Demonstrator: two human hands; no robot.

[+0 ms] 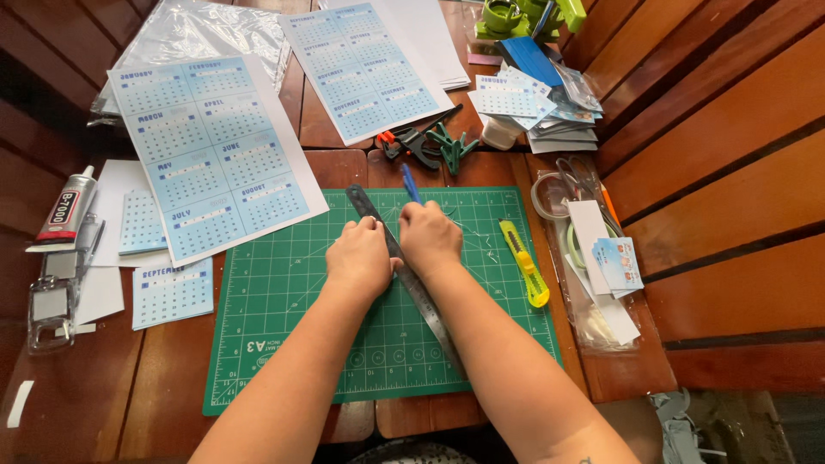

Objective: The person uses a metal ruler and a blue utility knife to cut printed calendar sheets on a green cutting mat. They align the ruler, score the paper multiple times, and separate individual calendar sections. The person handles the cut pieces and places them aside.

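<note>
Both forearms cross the mat's (284, 344) near edge. Left hand (359, 256) pressed flat on the ruler (421, 296), fingers together. Right hand (430, 236) curled around a blue pen (410, 183), tip beside the ruler. Ruler: dark metal, long, lying diagonally across mat centre. Yellow knife (525, 262) near the mat's right edge. Calendar sheets (210, 150) off the far-left corner; clamps (434, 142) beyond the far edge.
</note>
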